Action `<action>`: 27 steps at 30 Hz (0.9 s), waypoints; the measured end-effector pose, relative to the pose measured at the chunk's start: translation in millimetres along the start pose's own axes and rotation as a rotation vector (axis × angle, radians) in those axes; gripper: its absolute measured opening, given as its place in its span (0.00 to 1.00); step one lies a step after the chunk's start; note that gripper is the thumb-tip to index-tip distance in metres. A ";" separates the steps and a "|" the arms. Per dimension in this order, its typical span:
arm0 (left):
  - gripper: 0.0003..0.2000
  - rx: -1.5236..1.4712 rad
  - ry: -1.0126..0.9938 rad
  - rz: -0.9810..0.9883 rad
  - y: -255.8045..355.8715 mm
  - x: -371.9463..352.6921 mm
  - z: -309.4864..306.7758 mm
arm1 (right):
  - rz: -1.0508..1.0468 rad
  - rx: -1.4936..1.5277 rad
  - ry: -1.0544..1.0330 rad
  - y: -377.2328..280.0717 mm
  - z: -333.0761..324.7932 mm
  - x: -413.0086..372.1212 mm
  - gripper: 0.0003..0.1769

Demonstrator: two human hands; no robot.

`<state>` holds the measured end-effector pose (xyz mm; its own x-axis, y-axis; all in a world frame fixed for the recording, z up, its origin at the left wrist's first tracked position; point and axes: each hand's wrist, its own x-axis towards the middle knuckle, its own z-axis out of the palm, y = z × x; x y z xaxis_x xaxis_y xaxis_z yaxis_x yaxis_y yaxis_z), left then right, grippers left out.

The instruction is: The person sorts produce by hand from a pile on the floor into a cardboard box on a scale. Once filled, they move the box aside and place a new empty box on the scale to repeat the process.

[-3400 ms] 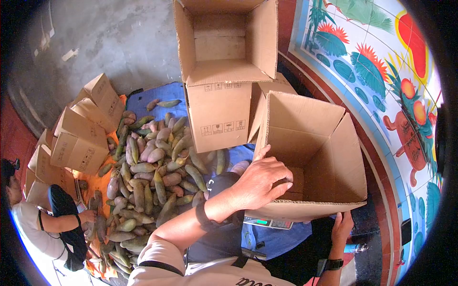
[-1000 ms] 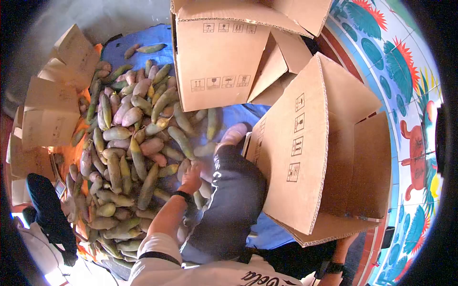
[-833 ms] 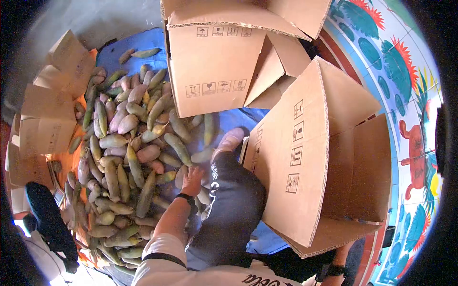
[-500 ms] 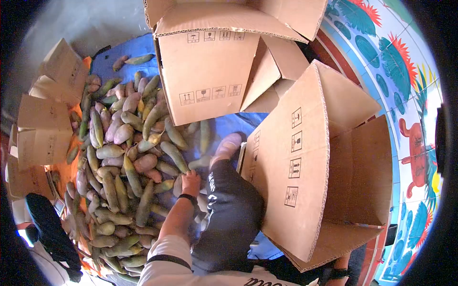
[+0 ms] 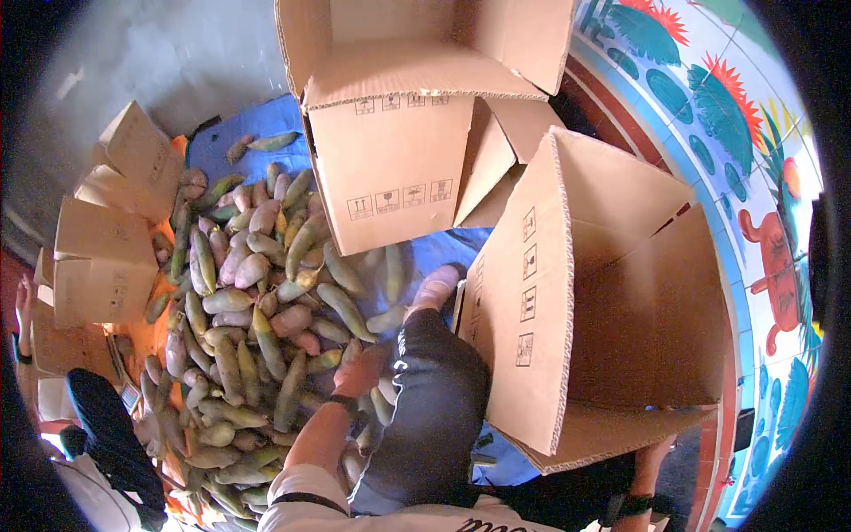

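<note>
My left hand [image 5: 356,376] is low over the right edge of a pile of long, thick green and pinkish vegetables [image 5: 232,359] that look like radishes. It is beside my bent knee, and its fingers look curled. Blur hides what they close around, if anything. On the right, my right forearm [image 5: 653,461] goes up behind the lower flap of a large open cardboard box [image 5: 532,355]. The fingers are hidden there. This box lies tilted beside my leg, its opening facing right, and its inside shows bare cardboard.
Another open cardboard box [image 5: 390,168] stands ahead. Smaller cartons [image 5: 105,257] line the left side. Another person's hand [image 5: 24,306] and dark-clothed leg [image 5: 106,434] show at far left. Blue sheeting [image 5: 253,120] lies underneath, and a painted tile wall [image 5: 709,115] runs along the right.
My left hand has drawn back toward me from the tip of a green vegetable. The view has shifted slightly, and another person's hand now shows at far left.
</note>
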<state>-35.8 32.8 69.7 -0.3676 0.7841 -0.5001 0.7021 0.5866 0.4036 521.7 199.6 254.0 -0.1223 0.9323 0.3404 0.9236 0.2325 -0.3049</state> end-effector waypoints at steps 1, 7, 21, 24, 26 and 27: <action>0.27 0.008 0.010 0.005 -4.6 -1.6 3.3 | 0.152 0.283 0.005 7.2 4.9 1.8 0.17; 0.29 -0.176 -0.445 -0.422 -33.5 -21.4 -9.7 | -0.138 0.041 -0.053 -43.7 -14.6 8.7 0.19; 0.31 -0.919 0.851 0.120 61.3 -137.1 -190.5 | -0.090 0.130 0.045 -96.9 -29.0 16.8 0.14; 0.33 -0.718 0.972 0.248 124.4 -177.3 -228.4 | -0.085 0.178 0.051 -103.8 -32.5 17.6 0.12; 0.32 -0.747 0.937 0.403 158.0 -191.4 -241.7 | -0.111 0.194 0.062 -98.7 -27.6 18.1 0.12; 0.31 -0.781 0.892 0.557 176.0 -197.7 -245.6 | -0.137 0.200 0.071 -96.4 -25.5 18.2 0.12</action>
<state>10.6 30.8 427.7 -0.6308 0.6448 0.4316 0.4645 -0.1317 0.8757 439.7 187.1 312.2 -0.2087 0.8683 0.4501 0.8093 0.4117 -0.4190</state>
